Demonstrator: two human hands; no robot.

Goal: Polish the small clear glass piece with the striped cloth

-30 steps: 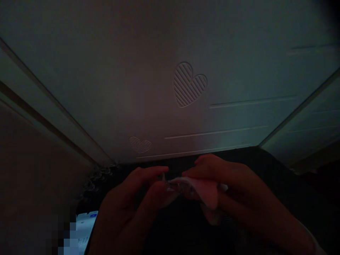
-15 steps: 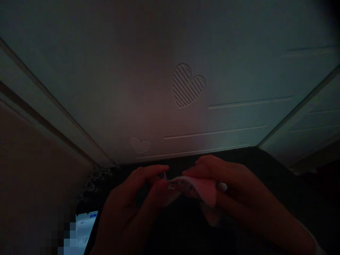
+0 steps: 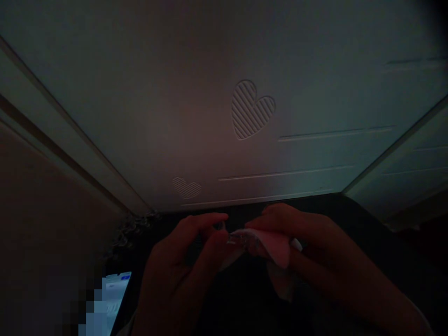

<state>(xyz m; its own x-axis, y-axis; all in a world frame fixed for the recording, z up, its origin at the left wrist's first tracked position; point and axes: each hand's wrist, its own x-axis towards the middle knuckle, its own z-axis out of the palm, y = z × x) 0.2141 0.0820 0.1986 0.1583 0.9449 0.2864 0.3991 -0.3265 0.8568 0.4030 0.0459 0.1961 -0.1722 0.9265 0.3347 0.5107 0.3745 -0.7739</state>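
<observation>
My left hand [image 3: 189, 252] pinches a small clear, shiny piece [image 3: 231, 239] between thumb and fingers; the dim light hides its exact kind. A pink cloth [image 3: 275, 245] is gripped in my right hand [image 3: 308, 242], its upper part folded over the fingers and a lower corner hanging beneath. Both hands are close together over a dark surface, and the cloth's left edge meets the shiny piece between them. Part of the piece is covered by the fingers and the cloth.
A heap of small shiny pieces [image 3: 131, 228] lies at the left on the dark surface. Nearer me is a lit phone [image 3: 117, 296], partly blurred out. Behind the hands rises a pale panel [image 3: 175, 116] with grooved hearts and lines; another panel [image 3: 416, 163] stands at the right.
The whole view has shifted slightly, so both hands appear a little further right. Their grip on the shiny piece and the cloth looks the same.
</observation>
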